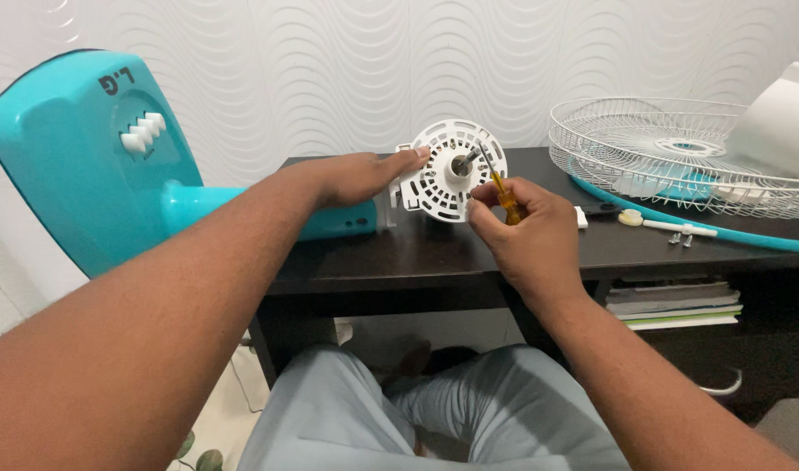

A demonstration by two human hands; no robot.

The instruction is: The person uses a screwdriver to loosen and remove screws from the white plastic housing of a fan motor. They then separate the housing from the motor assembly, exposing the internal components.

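Knees: grey trousers (434, 419) fill the bottom of the view, tucked under the front edge of the dark desk (399, 262).
Left hand: left hand (356, 174) lies flat along the top of the fan's motor housing (343, 222), fingers stretched out and close together, the thumb tip touching the rim of the white motor guard plate (434, 187). It steadies; it pinches nothing.
Right hand: right hand (526, 231) is curled round a yellow-handled screwdriver (504, 196), thumb and forefinger nipping the handle, the shaft running up and left to the plate's face near the hub.
Where the work sits: the plate stands upright, facing the person, near the middle of the desk towards its back edge, with the metal motor shaft (463, 161) poking out of its centre.
Handling, as I judge it: the plate looks like thin, slotted, moulded plastic, light and stiff but likely to crack if levered; better held by the rim or by the housing behind it than by the ribs. The whole turquoise fan body (68, 157) lies on its side overhanging the desk's left end, so it looks top-heavy and prone to roll; the flat palm on the housing seems the sound grip.
Right end of the desk: a white wire fan grille (643, 139) lies flat, with loose screws (681, 236) and a small white part (581, 216) just in front of it.
Shelf below: stacked books (674, 305).
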